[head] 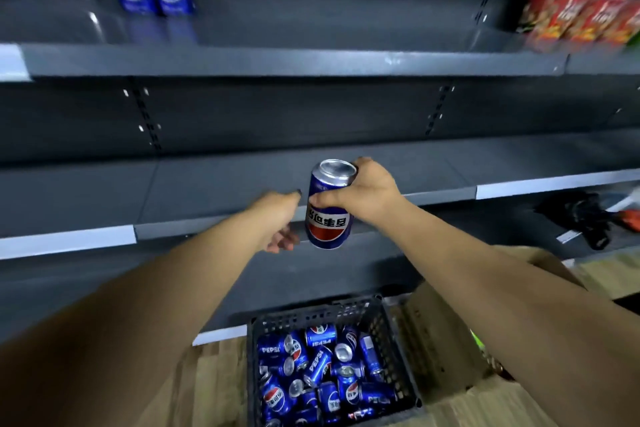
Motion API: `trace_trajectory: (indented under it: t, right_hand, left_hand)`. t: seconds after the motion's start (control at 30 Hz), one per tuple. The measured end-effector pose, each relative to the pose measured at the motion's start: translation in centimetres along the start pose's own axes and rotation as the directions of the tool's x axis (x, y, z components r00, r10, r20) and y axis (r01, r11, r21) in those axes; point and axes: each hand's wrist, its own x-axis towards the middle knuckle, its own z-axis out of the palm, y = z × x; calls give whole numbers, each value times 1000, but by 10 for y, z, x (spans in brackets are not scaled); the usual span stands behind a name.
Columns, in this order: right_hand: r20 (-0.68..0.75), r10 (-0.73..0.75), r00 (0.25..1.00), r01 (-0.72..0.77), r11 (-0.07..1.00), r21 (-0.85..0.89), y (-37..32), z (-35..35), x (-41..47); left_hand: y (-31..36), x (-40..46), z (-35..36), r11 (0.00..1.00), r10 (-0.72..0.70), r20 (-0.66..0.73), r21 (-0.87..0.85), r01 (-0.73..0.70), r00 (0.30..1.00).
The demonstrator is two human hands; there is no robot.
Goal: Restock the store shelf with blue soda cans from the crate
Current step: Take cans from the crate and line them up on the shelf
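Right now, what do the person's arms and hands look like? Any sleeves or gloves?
No sleeves or gloves show: both forearms are bare right up to the picture's edge. The left hand and right hand wear no rings, watches or bands that I can see. The fingernails look dark, maybe painted.

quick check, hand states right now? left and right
Left hand: open, fingers loose, holding nothing, beside the can.
Right hand: fingers wrapped round the upside-down blue soda can.
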Motion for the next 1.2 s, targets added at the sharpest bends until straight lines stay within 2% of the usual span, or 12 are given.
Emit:
trace_trajectory:
  t: [0.1, 0.17, 0.27, 0.47, 0.6, 0.83, 1.0, 1.1, 1.2]
  right_hand:
    - [-69, -42, 997, 50, 992, 112, -40, -12, -18]
    - [-119, -66, 991, 86, 980, 178, -62, -15, -30]
    - [-217, -104, 971, 156, 959, 238, -87, -15, -47]
    - [-366, -179, 913, 297, 908, 295, -115, -6, -77]
    - [-452, -220, 864, 394, 856, 336, -122, 6, -91]
    - [-503, -266, 822, 480, 799, 363, -130, 16, -90]
    - [-492, -283, 824, 490, 792, 365, -132, 13, -81]
    - [-430, -310, 848, 489, 772, 407, -132, 10, -74]
    - [-280, -328, 902, 430, 720, 545, -129, 2, -71]
  left_hand:
    - [16, -37, -22, 997, -55, 152, -45, 62, 987]
    - [25, -50, -31, 970, -51, 209, -223, 98, 977]
    - [38, -65, -43, 867, 9, 256, -483, 120, 967]
    - [51, -79, -67, 696, 139, 223, -715, 65, 965]
    - [65, -93, -79, 558, 165, 149, -829, 32, 975]
    - [75, -98, -98, 447, 273, 33, -889, -96, 962]
    - [87, -97, -108, 471, 320, -52, -858, -207, 946]
    - [95, -94, -115, 465, 315, -138, -840, -279, 939]
    - [100, -88, -121, 413, 327, -261, -825, -386, 908]
